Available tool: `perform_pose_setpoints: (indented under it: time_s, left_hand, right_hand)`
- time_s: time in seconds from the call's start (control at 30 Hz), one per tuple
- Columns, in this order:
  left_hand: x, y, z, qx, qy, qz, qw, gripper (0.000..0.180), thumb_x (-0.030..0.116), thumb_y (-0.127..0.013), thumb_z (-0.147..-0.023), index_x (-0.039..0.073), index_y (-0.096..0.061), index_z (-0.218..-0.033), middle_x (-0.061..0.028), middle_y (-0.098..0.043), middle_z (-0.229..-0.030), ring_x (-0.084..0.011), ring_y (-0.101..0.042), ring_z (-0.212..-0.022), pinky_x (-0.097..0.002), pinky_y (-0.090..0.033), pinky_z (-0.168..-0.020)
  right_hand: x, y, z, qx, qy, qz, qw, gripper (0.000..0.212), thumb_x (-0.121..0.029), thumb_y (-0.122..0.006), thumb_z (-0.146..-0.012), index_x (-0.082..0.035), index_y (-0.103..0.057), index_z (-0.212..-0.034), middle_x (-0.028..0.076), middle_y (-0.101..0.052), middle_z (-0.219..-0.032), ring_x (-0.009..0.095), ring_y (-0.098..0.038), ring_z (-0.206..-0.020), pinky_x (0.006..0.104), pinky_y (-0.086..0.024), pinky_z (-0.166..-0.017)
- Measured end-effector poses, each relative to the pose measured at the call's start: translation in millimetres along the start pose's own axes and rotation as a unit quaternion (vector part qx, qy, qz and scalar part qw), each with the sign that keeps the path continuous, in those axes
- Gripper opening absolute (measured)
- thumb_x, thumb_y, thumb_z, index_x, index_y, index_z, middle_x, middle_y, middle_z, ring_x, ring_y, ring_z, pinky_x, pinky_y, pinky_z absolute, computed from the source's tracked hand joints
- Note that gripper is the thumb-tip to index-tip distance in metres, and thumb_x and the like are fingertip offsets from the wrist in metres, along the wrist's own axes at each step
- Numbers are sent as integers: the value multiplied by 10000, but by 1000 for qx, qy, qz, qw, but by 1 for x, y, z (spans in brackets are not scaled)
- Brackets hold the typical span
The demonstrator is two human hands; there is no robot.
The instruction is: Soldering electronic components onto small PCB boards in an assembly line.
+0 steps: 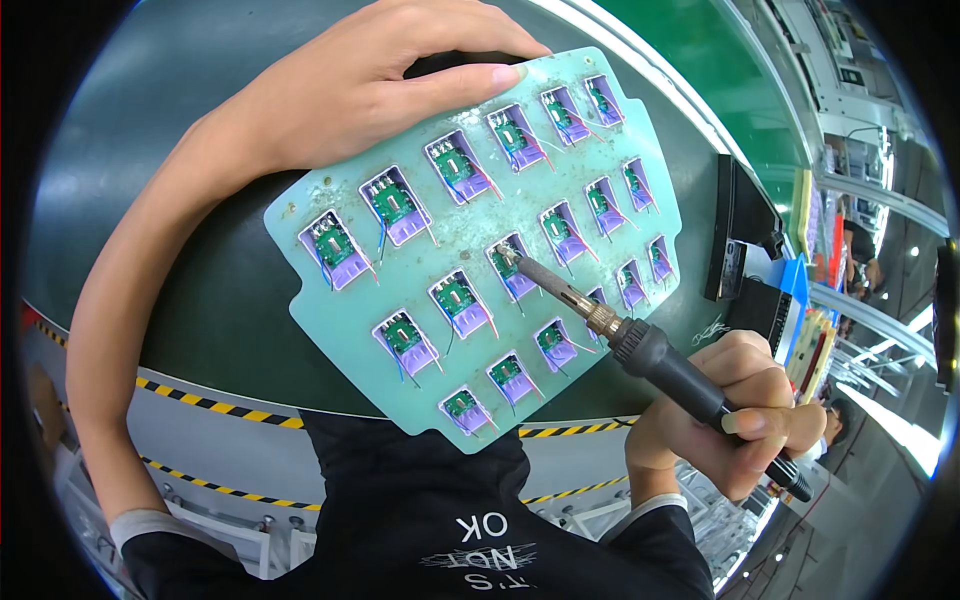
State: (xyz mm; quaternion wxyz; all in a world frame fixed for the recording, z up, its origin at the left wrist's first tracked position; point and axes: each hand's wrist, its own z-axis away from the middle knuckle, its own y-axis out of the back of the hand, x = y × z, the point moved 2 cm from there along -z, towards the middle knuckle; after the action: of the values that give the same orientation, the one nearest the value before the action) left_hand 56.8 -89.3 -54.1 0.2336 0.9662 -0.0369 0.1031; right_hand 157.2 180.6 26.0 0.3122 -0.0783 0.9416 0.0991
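A pale green fixture board [350, 320] lies tilted across the picture, with rows of purple housings set in its cutouts. Each housing has a small green circuit board [392, 203] with thin red and blue wires sticking out. At the board's far left edge, my left hand [340, 95] grips it, thumb on top and the other fingers partly hidden. My right hand [735, 415] is wrapped around the black handle of a soldering iron [640, 345]. The iron's tip meets, or nearly meets, a circuit board in a middle-row housing [515, 280].
Beneath the fixture is a dark green work table [215, 310]. Black box-shaped devices [730, 230] stand at the right, beside a blue bin [795, 280]. Yellow-and-black striped tape [215, 403] runs below the table's near edge. Other people and equipment appear at the far right.
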Motion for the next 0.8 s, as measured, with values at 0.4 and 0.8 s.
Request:
perform_pose_setpoints:
  time_s: [0.4, 0.8]
  left_hand:
    - [-1, 0, -2, -8, 2, 4, 1000, 346, 173, -537, -985, -31, -575, -1261, -199, -626, -1213, -338, -584, -1141, -423, -439, -997]
    - [-1, 0, -2, -10, -4, -5, 1000, 353, 181, -543, -986, -28, -573, -1269, -196, -627, -1216, -330, -583, -1148, -423, -437, -1000]
  right_hand:
    - [3, 1, 0, 0, 11, -1, 1000, 124, -172, -480, -819, -78, -424, -760, -5, -338, -493, 80, -227, -340, 234, -184, -320]
    - [0, 11, 3, -71, 13, 13, 997, 372, -386, -520, -1004, -38, -426, -910, 5, -417, -511, 112, -394, -336, 244, -287, -311]
